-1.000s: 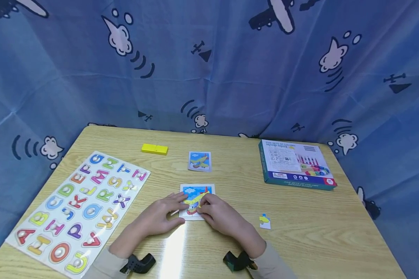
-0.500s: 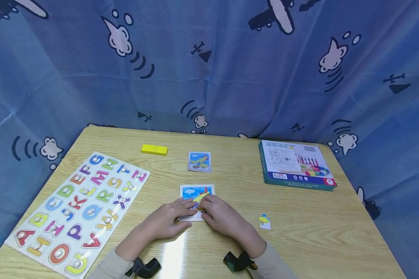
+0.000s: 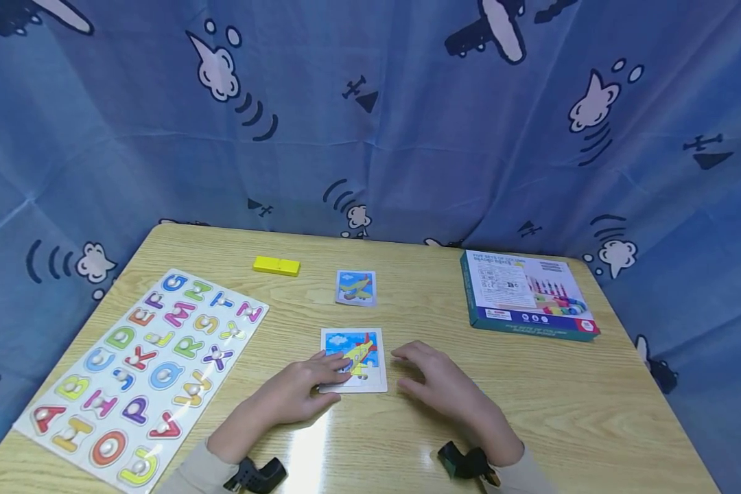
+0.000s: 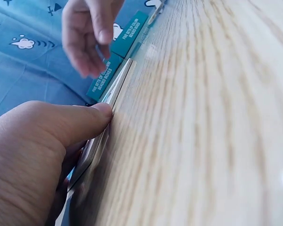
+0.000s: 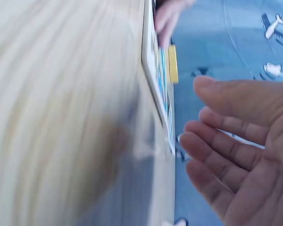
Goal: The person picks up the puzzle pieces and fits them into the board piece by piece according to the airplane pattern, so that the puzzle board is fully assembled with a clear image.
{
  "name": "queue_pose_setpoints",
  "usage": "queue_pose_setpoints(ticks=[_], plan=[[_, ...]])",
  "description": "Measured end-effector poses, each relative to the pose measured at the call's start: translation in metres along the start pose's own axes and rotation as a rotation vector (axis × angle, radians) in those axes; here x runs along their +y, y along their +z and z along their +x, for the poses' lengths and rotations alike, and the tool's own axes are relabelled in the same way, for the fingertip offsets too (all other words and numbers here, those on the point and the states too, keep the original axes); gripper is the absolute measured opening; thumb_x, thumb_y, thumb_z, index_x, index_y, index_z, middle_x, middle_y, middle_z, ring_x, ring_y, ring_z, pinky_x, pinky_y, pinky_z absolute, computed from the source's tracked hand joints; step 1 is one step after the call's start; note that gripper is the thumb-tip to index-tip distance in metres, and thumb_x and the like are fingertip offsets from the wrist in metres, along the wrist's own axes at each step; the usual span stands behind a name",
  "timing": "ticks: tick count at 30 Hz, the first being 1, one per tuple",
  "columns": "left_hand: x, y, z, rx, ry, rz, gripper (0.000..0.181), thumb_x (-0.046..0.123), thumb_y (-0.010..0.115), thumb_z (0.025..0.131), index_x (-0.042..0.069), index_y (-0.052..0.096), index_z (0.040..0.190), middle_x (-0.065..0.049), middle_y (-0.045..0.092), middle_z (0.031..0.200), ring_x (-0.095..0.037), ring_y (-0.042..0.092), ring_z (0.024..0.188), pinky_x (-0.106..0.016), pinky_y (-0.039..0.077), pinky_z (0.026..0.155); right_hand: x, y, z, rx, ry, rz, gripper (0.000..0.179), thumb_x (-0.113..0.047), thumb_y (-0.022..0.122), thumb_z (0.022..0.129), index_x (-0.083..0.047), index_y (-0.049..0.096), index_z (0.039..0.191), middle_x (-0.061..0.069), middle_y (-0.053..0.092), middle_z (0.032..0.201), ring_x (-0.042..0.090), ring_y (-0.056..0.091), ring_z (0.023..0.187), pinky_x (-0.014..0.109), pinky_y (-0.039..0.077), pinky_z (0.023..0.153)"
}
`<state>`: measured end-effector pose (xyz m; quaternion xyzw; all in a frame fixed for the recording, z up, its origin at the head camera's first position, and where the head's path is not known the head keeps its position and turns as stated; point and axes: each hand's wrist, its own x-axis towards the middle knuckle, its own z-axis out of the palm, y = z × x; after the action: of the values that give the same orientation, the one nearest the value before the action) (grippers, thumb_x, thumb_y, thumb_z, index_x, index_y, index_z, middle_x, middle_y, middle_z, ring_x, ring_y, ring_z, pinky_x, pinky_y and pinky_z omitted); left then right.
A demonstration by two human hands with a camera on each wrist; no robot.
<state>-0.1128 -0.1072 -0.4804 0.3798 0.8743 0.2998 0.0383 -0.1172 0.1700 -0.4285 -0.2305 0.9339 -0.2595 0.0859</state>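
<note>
A small white-framed airplane jigsaw puzzle [image 3: 373,357] lies at the middle of the table; a bare pale patch shows at its lower right. My left hand [image 3: 299,391] lies over its left side with fingers extended. In the left wrist view the left thumb [image 4: 87,123] touches the puzzle's edge. To the right of the puzzle, my right hand [image 3: 441,384] hovers apart from it, with fingers loosely bent and nothing between them in the right wrist view. Beyond the puzzle lies a matching airplane picture card [image 3: 356,288]. The loose puzzle piece is hidden, apparently under the right hand.
On the left lies a white alphabet peg board [image 3: 206,339]. A yellow block [image 3: 276,266] sits near the back edge. At the back right is a flat boxed set [image 3: 527,295]. Behind the table [image 3: 568,412] hangs a blue curtain [image 3: 407,137].
My right hand has left the puzzle, moving right with its fingers opening. A puzzle piece now sits at the airplane's lower middle. My left hand shifted slightly right and stays on the puzzle.
</note>
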Motion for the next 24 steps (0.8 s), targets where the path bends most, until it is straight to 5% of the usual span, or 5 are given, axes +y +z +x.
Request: queue_pose_setpoints(ticks=[15, 24], plan=[[-0.001, 0.001, 0.000, 0.015, -0.008, -0.013, 0.034, 0.024, 0.060, 0.093, 0.013, 0.063, 0.126, 0.001, 0.054, 0.138, -0.016, 0.045, 0.133, -0.036, 0.032, 0.116, 0.052, -0.017, -0.062, 0.077, 0.132, -0.003, 0.040, -0.019, 0.073, 0.083, -0.013, 0.062, 0.121, -0.002, 0.063, 0.118, 0.021, 0.060, 0.112, 0.043, 0.051, 0.095], [-0.002, 0.002, 0.000, 0.013, -0.009, -0.020, 0.034, 0.025, 0.060, 0.093, 0.014, 0.063, 0.126, 0.002, 0.054, 0.138, -0.016, 0.044, 0.133, -0.036, 0.030, 0.117, 0.064, -0.021, -0.079, 0.111, 0.276, 0.020, 0.046, -0.023, 0.075, 0.080, -0.013, 0.062, 0.123, 0.003, 0.062, 0.120, 0.027, 0.056, 0.116, 0.052, 0.045, 0.101]])
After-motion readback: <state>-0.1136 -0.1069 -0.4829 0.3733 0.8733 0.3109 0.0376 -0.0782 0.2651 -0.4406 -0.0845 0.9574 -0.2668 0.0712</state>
